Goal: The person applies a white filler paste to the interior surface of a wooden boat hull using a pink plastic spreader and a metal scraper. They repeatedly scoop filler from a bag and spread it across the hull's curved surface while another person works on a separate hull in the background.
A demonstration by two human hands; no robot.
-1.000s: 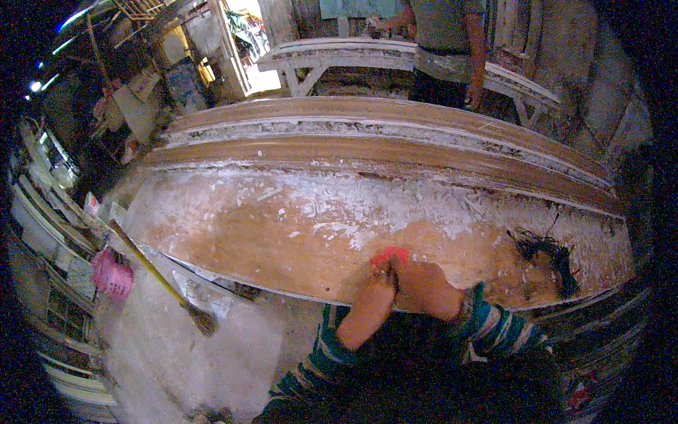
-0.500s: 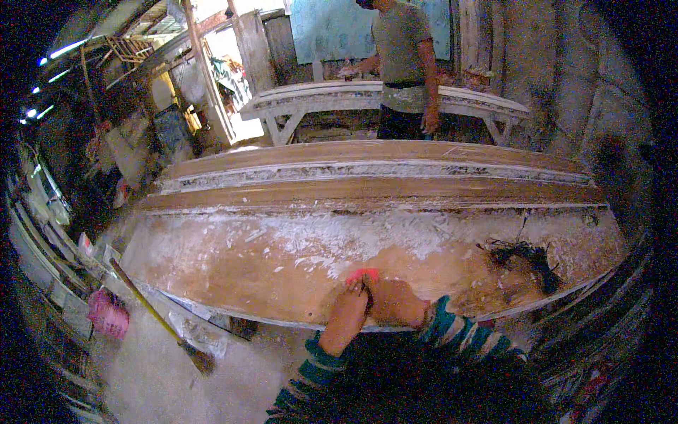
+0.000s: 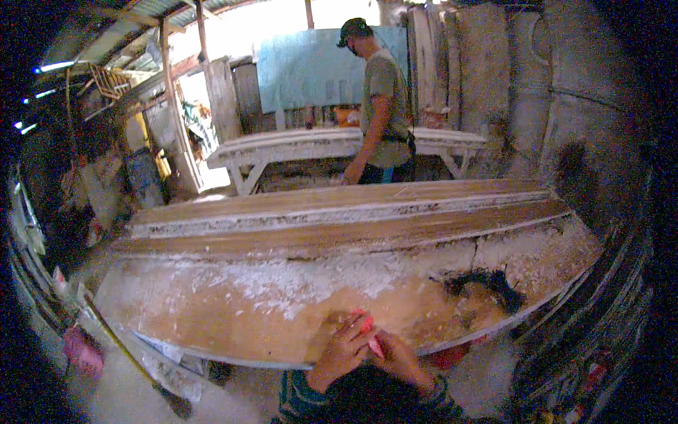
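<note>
Both my hands are together over the near edge of a long wooden boat-shaped surface (image 3: 226,321) smeared with white powder or filler. My left hand (image 3: 345,350) is closed around a bright pink-red pad (image 3: 376,346), part of which shows above its fingers. My right hand (image 3: 402,364) grips the same pad from the other side. Fingers cover much of the pad, so its exact kind is hard to make out. To the right of my hands, a bundle of dark strands (image 3: 487,284) lies on the wood.
Raised strips run along the surface's far side. Beyond it a person (image 3: 385,106) in a cap stands by a white bench (image 3: 296,141). At left are a broom (image 3: 134,357) and a pink container (image 3: 83,350) on the floor. Long strips are stacked at right.
My hands have drawn back toward my body, and the pad is now turned up between them. My view has tilted upward. The person beyond has turned and leaned to the left.
</note>
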